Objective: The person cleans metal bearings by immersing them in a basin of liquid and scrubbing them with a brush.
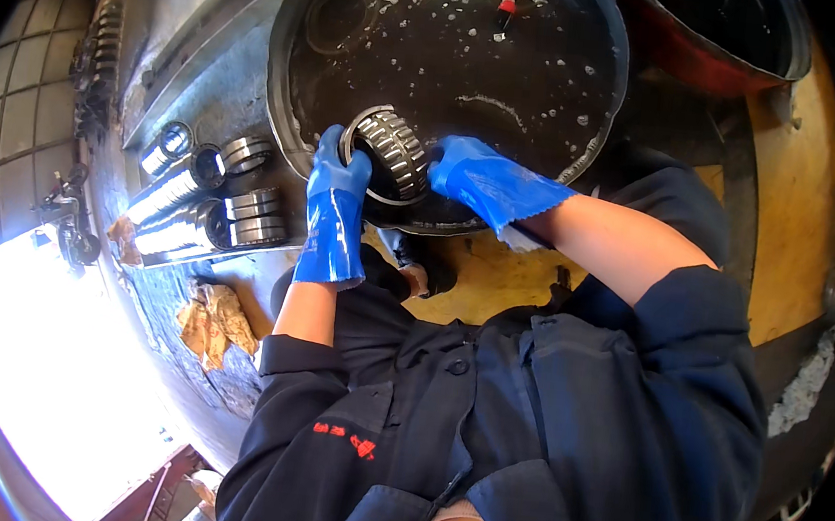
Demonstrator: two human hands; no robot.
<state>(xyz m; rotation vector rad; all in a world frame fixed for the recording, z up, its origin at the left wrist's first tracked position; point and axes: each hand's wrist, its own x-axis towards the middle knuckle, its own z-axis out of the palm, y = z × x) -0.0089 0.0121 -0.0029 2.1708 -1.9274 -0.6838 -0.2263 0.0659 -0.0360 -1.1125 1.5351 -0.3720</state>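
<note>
Both my hands wear long blue rubber gloves. My left hand grips the left rim of a roller bearing, a metal ring with rows of shiny rollers. It is tilted over the near edge of a large round tub of dark liquid. My right hand is closed against the bearing's right side, its fingertips partly hidden. Bubbles and foam streaks float on the liquid. A small red-and-black object shows near the tub's far side.
To the left, several shiny bearing rings stand in rows on a metal bench. Crumpled brown paper lies nearer me. At the far right stands a red drum, with a yellowish board beside it.
</note>
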